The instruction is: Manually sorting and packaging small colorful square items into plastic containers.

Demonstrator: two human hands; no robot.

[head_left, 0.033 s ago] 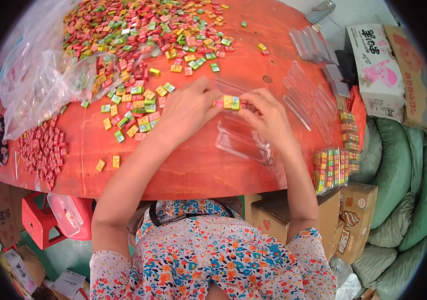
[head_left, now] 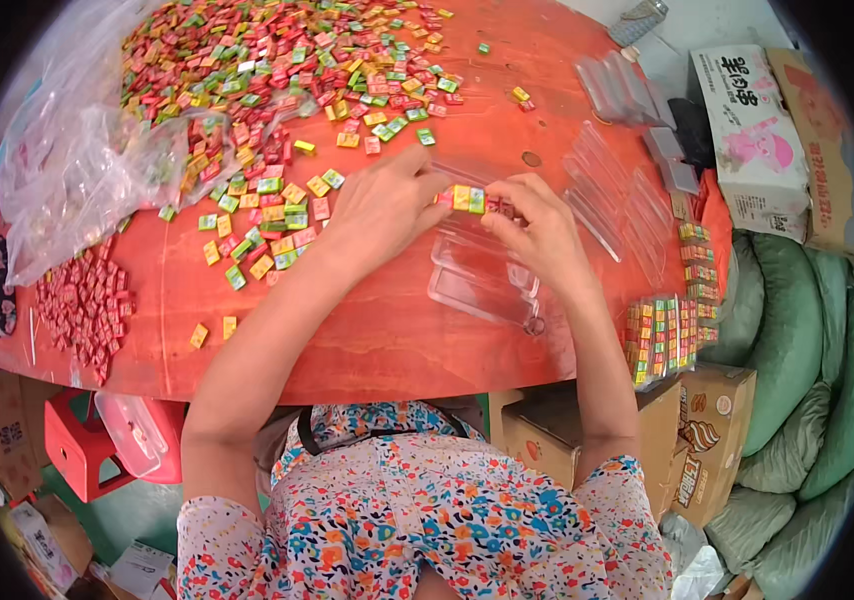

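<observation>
Between my two hands is a short row of small wrapped candy blocks (head_left: pixel 468 199), with yellow, green and red pieces showing. My left hand (head_left: pixel 385 208) is closed on the row's left end, and my right hand (head_left: pixel 541 222) pinches its right end, near red pieces. The fingers hide part of the row. Beneath and in front of the hands lies a clear plastic case (head_left: pixel 475 292), with a small ring-like part at its right corner. Loose mixed candy blocks (head_left: pixel 265 212) are scattered just left of my left hand.
A large heap of candy blocks (head_left: pixel 247 70) covers the far left, beside a clear plastic bag (head_left: pixel 67 170). Red blocks (head_left: pixel 82 310) form a separate pile. At right are clear plastic trays (head_left: pixel 595 190), packed candy rows (head_left: pixel 662 340), cardboard boxes (head_left: pixel 717 435) and green sacks (head_left: pixel 797 320).
The hands have drawn slightly apart, and more of the candy row shows between them. My right hand has shifted a little to the right.
</observation>
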